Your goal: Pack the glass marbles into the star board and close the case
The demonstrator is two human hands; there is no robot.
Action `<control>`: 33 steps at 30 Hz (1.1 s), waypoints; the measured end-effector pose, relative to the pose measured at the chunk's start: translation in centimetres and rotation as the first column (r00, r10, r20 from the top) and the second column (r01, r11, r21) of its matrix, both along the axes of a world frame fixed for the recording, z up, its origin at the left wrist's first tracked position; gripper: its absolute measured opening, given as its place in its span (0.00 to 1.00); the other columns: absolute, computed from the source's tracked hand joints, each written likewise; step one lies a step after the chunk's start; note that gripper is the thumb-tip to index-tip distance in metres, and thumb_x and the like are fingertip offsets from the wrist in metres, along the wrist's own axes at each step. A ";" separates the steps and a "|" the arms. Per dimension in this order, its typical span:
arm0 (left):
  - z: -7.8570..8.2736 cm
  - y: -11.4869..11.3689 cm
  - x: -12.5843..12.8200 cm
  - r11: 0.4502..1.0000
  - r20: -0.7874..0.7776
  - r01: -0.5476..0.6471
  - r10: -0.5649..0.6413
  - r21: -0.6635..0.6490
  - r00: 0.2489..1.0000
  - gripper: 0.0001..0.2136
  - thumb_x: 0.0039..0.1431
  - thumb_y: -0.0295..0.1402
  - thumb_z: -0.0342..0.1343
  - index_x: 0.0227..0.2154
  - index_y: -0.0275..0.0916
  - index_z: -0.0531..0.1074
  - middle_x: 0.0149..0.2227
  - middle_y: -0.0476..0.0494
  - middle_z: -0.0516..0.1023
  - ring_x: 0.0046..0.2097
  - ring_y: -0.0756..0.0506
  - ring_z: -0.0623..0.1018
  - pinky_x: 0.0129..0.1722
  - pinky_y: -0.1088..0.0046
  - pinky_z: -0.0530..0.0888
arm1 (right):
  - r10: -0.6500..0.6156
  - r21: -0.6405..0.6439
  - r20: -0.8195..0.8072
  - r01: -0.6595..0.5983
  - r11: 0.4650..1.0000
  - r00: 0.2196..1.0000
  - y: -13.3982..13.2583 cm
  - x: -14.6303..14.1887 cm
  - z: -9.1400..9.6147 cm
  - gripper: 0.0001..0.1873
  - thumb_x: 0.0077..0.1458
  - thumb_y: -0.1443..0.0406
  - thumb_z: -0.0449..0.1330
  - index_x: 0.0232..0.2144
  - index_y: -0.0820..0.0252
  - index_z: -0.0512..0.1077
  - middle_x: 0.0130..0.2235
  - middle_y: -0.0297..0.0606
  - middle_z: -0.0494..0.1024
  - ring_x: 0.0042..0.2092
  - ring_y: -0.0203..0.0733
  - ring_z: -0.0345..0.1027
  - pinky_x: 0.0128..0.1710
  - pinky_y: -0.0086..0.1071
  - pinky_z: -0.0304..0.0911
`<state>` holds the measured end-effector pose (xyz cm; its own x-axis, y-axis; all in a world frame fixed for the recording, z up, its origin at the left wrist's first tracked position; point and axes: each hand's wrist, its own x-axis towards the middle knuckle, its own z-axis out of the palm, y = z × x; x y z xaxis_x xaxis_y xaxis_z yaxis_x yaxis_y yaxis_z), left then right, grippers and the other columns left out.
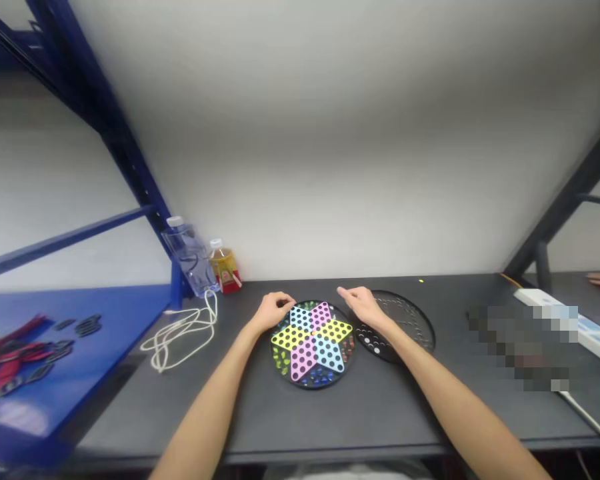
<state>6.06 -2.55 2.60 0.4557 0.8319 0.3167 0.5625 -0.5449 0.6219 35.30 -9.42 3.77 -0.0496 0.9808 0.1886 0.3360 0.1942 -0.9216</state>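
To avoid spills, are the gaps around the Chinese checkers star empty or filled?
Not empty: green pieces and blue pieces show around the Chinese checkers star. How full, I cannot tell.

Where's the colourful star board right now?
In the head view, the star board is on the dark table, just below the picture's middle. The left hand is at its upper-left edge, and the round black tray is just to its right.

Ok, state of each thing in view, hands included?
Chinese checkers board: flat, star face up
black-rimmed disc: flat beside the board
left hand: fingers curled by board's rim, grip unclear
right hand: over disc's edge, grip unclear
large clear bottle: capped
small labelled bottle: capped
white cable: loosely looped
power strip: on/off unclear
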 end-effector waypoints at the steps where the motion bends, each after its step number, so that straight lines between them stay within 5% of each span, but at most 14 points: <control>1: 0.0 0.0 0.0 1.000 0.002 -0.005 0.005 -0.001 1.000 0.11 0.56 0.38 0.55 0.32 0.39 0.81 0.36 0.43 0.82 0.38 0.45 0.78 0.42 0.71 0.73 | 0.015 0.060 0.167 -0.026 0.998 0.986 -0.3 -0.2 0.1 0.25 0.56 0.50 0.56 0.16 0.60 0.64 0.17 0.31 0.63 0.21 0.33 0.54 0.24 0.28 0.50; 6: 0.0 -0.1 0.1 1.000 0.007 -0.009 0.009 -0.024 1.000 0.11 0.56 0.38 0.55 0.32 0.39 0.81 0.36 0.43 0.82 0.38 0.44 0.78 0.42 0.70 0.73 | 0.116 0.060 0.601 -0.189 0.980 0.791 -1.7 -0.5 0.9 0.09 0.58 0.62 0.57 0.37 0.55 0.76 0.33 0.36 0.79 0.34 0.39 0.68 0.35 0.29 0.56; 9: 0.2 -0.2 0.1 1.000 0.006 0.000 0.000 -0.018 1.000 0.11 0.56 0.38 0.55 0.32 0.40 0.81 0.36 0.43 0.82 0.39 0.44 0.79 0.42 0.70 0.73 | 0.139 0.016 0.661 -0.200 0.980 0.737 -2.0 -0.6 0.9 0.09 0.57 0.64 0.57 0.39 0.54 0.76 0.37 0.39 0.79 0.39 0.42 0.70 0.37 0.30 0.57; 11: 0.3 -0.2 0.1 1.000 0.004 -0.008 0.008 -0.019 1.000 0.12 0.56 0.38 0.55 0.32 0.40 0.81 0.36 0.43 0.82 0.39 0.44 0.79 0.42 0.70 0.73 | 0.148 -0.003 0.619 -0.186 0.983 0.771 -1.8 -0.6 0.9 0.08 0.57 0.63 0.58 0.38 0.56 0.76 0.36 0.40 0.78 0.38 0.42 0.70 0.35 0.30 0.57; 13: 0.4 -0.3 0.1 0.999 -0.001 -0.016 0.016 -0.028 1.000 0.12 0.56 0.38 0.55 0.32 0.39 0.81 0.36 0.43 0.82 0.38 0.44 0.79 0.42 0.70 0.74 | 0.147 -0.004 0.481 -0.165 0.986 0.864 -1.4 -0.5 0.8 0.08 0.56 0.61 0.60 0.35 0.58 0.75 0.32 0.38 0.77 0.33 0.39 0.68 0.32 0.29 0.57; 16: 0.5 -0.4 0.2 0.999 -0.005 -0.016 0.016 -0.035 1.000 0.12 0.56 0.38 0.55 0.32 0.39 0.81 0.36 0.43 0.82 0.38 0.44 0.79 0.42 0.70 0.74 | 0.112 -0.026 0.004 -0.112 0.993 0.994 -0.6 0.0 0.7 0.14 0.55 0.54 0.60 0.36 0.58 0.72 0.20 0.27 0.65 0.21 0.32 0.54 0.21 0.26 0.50; 19: 0.5 -0.3 0.2 1.000 0.002 -0.014 0.014 -0.027 1.000 0.11 0.56 0.38 0.55 0.31 0.39 0.81 0.35 0.43 0.82 0.38 0.44 0.79 0.42 0.69 0.74 | 0.091 -0.104 -0.507 -0.166 0.981 0.857 0.2 0.5 0.6 0.18 0.54 0.50 0.59 0.38 0.57 0.68 0.17 0.21 0.52 0.17 0.29 0.37 0.16 0.25 0.38; 22: 0.3 -0.1 0.1 1.000 0.009 -0.010 0.011 -0.021 1.000 0.11 0.56 0.38 0.55 0.32 0.40 0.81 0.36 0.43 0.82 0.39 0.44 0.79 0.42 0.69 0.73 | 0.073 -0.135 -0.671 -0.219 0.966 0.738 0.8 0.3 0.5 0.20 0.53 0.47 0.58 0.27 0.57 0.64 0.18 0.22 0.50 0.17 0.28 0.35 0.15 0.26 0.37; 25: 0.2 0.0 0.0 1.000 -0.004 -0.011 0.011 -0.025 1.000 0.12 0.57 0.38 0.54 0.33 0.40 0.81 0.36 0.43 0.82 0.39 0.44 0.79 0.42 0.69 0.73 | -0.014 -0.157 -0.496 -0.075 0.985 0.868 1.0 -0.4 0.1 0.26 0.54 0.45 0.56 0.18 0.56 0.55 0.16 0.24 0.49 0.17 0.29 0.37 0.16 0.27 0.39; 28: 0.2 0.0 -0.1 1.000 -0.022 -0.001 0.001 -0.024 1.000 0.12 0.57 0.39 0.54 0.33 0.39 0.81 0.37 0.43 0.81 0.40 0.44 0.79 0.42 0.69 0.73 | -0.076 0.029 -0.041 0.077 0.997 0.996 0.7 -1.0 -0.1 0.25 0.55 0.48 0.57 0.17 0.58 0.60 0.17 0.29 0.59 0.21 0.33 0.52 0.22 0.28 0.49; 30: 0.3 0.0 0.0 1.000 -0.029 -0.003 0.003 -0.025 1.000 0.13 0.57 0.39 0.54 0.33 0.39 0.81 0.37 0.43 0.81 0.40 0.44 0.79 0.43 0.69 0.73 | -0.062 0.145 0.228 0.030 0.989 0.972 0.3 -1.0 -0.1 0.18 0.56 0.53 0.58 0.23 0.59 0.69 0.23 0.33 0.70 0.27 0.36 0.62 0.29 0.28 0.55; 33: 0.4 0.0 -0.1 0.999 -0.021 -0.019 0.018 -0.027 1.000 0.12 0.57 0.39 0.54 0.33 0.40 0.81 0.37 0.43 0.82 0.40 0.43 0.79 0.44 0.69 0.73 | 0.015 0.130 0.460 -0.084 0.988 0.888 -0.2 -0.9 0.3 0.08 0.58 0.60 0.58 0.36 0.55 0.74 0.30 0.34 0.77 0.33 0.38 0.67 0.34 0.28 0.56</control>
<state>6.01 -2.55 2.97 0.4465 0.8483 0.2848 0.5852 -0.5176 0.6242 34.38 -9.63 4.02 -0.2117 0.9391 0.2705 0.6991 0.3390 -0.6296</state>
